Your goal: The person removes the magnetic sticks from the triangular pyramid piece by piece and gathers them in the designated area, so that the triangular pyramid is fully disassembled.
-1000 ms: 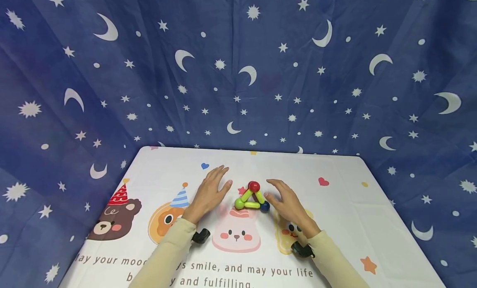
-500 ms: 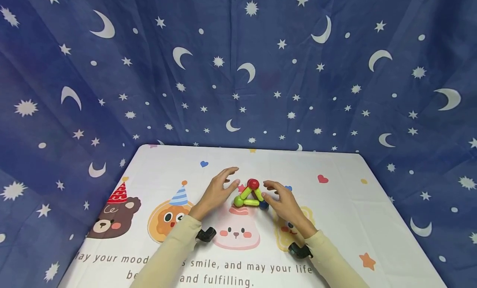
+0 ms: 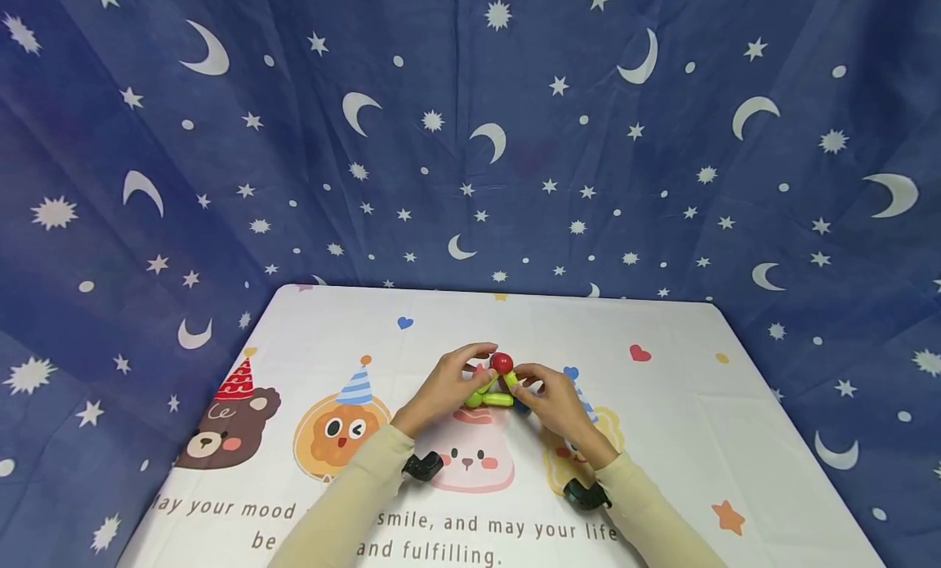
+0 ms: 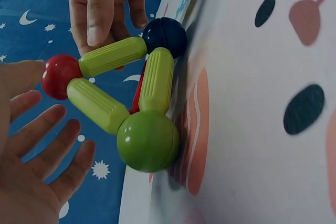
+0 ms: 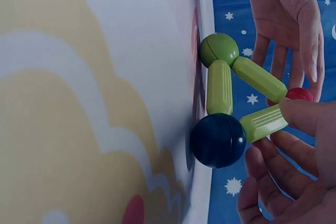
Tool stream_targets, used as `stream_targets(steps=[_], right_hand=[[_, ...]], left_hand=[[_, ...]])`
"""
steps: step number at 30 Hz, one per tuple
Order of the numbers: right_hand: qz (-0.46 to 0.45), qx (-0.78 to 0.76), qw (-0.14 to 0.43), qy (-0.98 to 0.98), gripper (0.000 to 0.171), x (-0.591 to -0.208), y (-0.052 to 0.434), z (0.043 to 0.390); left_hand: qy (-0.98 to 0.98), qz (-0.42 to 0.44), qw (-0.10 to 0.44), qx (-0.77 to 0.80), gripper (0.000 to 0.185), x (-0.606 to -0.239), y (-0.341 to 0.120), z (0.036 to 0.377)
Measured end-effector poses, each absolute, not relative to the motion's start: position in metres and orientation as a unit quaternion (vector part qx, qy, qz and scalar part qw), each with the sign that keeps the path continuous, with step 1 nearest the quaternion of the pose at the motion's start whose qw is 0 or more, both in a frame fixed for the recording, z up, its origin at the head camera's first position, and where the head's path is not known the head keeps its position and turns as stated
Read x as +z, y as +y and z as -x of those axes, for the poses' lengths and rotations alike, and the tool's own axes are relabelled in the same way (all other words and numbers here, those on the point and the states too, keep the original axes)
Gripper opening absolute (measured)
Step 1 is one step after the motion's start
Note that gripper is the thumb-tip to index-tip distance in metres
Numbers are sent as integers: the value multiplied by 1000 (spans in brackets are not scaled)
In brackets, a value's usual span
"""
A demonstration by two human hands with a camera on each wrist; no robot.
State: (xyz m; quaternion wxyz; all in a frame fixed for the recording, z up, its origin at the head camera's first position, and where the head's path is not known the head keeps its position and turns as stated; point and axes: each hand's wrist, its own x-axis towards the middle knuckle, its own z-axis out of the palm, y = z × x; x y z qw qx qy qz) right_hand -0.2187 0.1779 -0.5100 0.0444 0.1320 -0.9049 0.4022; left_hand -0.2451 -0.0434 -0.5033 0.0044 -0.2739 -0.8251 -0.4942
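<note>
A ball-and-stick building toy stands on the tablecloth between the hands. Its front triangle joins a red ball (image 3: 501,363), a green ball (image 4: 148,141) and a dark blue ball (image 5: 218,140) with yellow-green sticks (image 4: 97,105). A red piece (image 4: 138,90) shows behind it, mostly hidden. My right hand (image 3: 555,402) pinches the stick between the red and blue balls, thumb in front and fingers behind. My left hand (image 3: 446,386) is around the red ball's left side; in the left wrist view its thumb tip is right at that ball, the other fingers spread and loosely bent.
The white tablecloth (image 3: 647,437) carries printed cartoon animals, hearts and lettering. A dark blue curtain (image 3: 412,143) with moons and stars hangs behind the table's far edge. A black wrist camera (image 3: 586,494) sits at the right wrist, another (image 3: 423,467) at the left.
Both hands have come inward to the toy, the left moving right to the red ball. The right fingers have closed on the stick. The toy has stayed about where it was.
</note>
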Motion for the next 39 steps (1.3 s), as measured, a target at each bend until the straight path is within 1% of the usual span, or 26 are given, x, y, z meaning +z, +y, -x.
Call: stream_targets(steps=[5, 10, 17, 22, 39], right_hand=[[-127, 394, 49, -909, 27, -512, 176, 221], [-128, 388, 46, -911, 28, -512, 174, 223], [-118, 382, 41, -916, 28, -512, 171, 223], [-123, 378, 52, -916, 28, -514, 171, 224], [-154, 358, 96, -916, 26, -517, 171, 226]], left_hand=[[-827, 272, -4, -491, 44, -506, -36, 248], [-835, 268, -13, -480, 44, -508, -32, 250], [-833, 286, -2, -474, 43, -509, -31, 251], [-831, 292, 8, -473, 40, -508, -30, 253], [-824, 284, 3, -490, 39, -507, -29, 251]])
